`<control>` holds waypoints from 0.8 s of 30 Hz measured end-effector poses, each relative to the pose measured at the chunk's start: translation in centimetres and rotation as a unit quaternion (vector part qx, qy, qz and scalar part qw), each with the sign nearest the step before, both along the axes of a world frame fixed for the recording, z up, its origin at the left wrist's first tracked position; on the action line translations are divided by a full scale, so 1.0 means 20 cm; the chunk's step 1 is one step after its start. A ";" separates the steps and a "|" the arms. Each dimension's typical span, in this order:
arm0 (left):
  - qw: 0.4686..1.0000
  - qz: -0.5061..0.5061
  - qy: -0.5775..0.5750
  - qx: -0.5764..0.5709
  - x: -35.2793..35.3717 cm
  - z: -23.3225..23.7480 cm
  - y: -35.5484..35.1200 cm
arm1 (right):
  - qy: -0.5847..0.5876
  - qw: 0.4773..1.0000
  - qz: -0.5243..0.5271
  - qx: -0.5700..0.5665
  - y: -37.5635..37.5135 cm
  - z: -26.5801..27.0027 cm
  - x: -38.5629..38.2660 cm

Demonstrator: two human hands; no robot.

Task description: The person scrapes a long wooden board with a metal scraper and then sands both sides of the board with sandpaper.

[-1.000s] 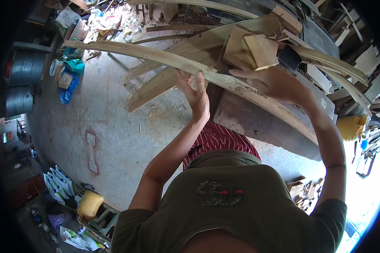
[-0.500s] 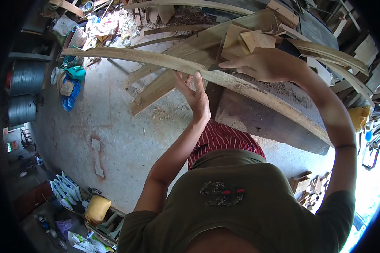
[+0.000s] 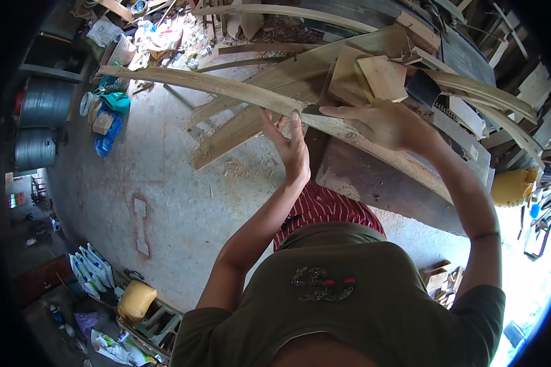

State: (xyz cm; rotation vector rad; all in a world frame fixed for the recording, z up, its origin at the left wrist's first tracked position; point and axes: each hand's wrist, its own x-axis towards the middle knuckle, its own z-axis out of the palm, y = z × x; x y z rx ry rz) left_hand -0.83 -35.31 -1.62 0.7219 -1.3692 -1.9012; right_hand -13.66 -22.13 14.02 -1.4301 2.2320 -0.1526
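A long, slightly curved strip of wood slants across the view, from the upper left down to the right over a workbench. My left hand grips its lower edge, with the thumb against the near face and the fingers curling behind. Just right of that thumb, a short dark blade lies against the strip. My right hand is closed on this bladed tool, its index finger stretched along it; the handle is hidden in the palm. Pale wood blocks lie beyond my right hand.
The dark workbench stands under the strip, with shavings on it. Wide boards stick out to its left. Curved wooden pieces are piled at right. Dark drums stand at far left, and a yellow container sits lower left.
My right hand and the blade have shifted slightly down and right along the strip. The right elbow has come inward. The whole view has turned a little.
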 end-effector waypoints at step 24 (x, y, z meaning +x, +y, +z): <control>1.000 0.006 -0.023 -0.001 0.01 0.00 0.02 | -0.055 0.997 -0.034 -0.038 0.09 0.01 0.00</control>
